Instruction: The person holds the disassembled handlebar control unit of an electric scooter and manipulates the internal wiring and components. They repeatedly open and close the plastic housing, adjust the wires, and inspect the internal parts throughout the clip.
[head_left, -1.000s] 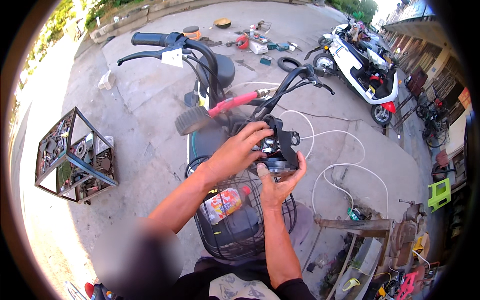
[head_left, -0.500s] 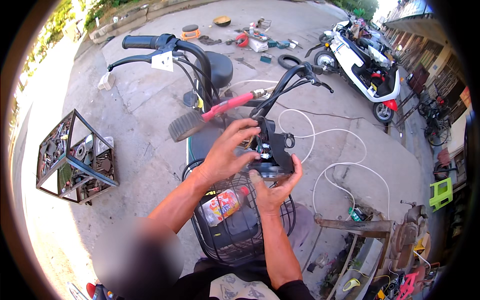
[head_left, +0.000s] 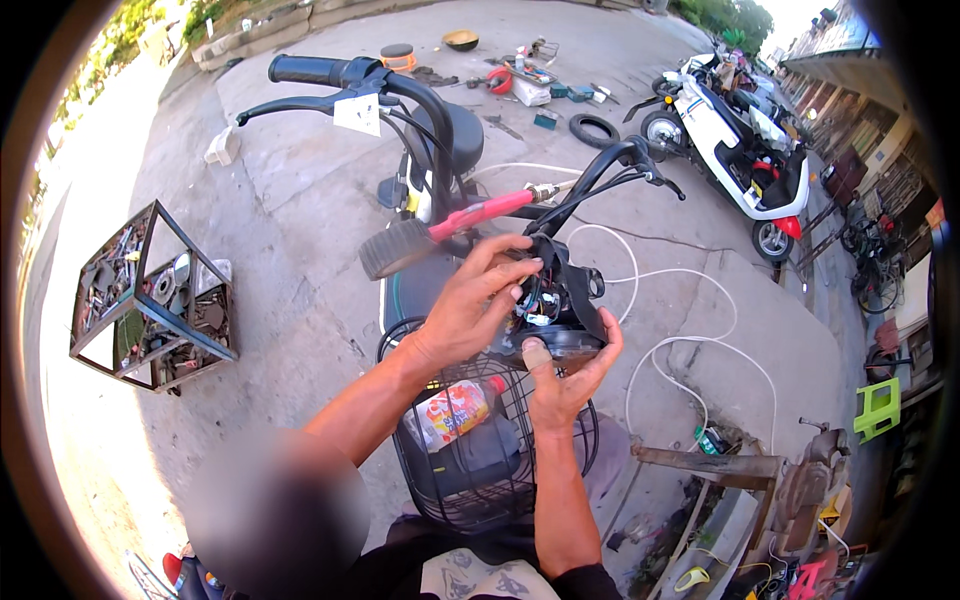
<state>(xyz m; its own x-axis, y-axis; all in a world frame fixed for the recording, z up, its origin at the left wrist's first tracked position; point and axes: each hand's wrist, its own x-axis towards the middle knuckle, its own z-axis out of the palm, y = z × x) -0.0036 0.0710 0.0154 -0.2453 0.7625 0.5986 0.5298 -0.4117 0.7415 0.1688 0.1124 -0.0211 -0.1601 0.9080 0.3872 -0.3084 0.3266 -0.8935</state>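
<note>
In front of the handlebar (head_left: pixel 437 125) of a small two-wheeler, a black headlight housing (head_left: pixel 588 300) stands open at the back with thin wires (head_left: pixel 540 305) inside. My right hand (head_left: pixel 560 390) holds it from below, thumb on the near rim and fingers round the right side. My left hand (head_left: pixel 475 305) reaches over the housing's left edge, its thumb and fingers bent close together by the wires. Whatever lies between those fingertips is too small to name. Beneath both hands is a black wire basket (head_left: pixel 590 440) with a drink bottle (head_left: pixel 450 413) and a dark bag inside.
A pink-handled air tool (head_left: pixel 485 212) with a black gauge rests across the frame, its white hose (head_left: pixel 690 272) looping over the ground. A metal rack of parts (head_left: pixel 185 330) stands left. At right are a white scooter (head_left: pixel 735 150), a bench vise (head_left: pixel 825 470) and a green stool (head_left: pixel 878 410).
The view has shifted slightly, moving the bike rightward in the picture. My left thumb and fingers have drawn closer together at the wires. My right hand keeps its hold on the housing.
</note>
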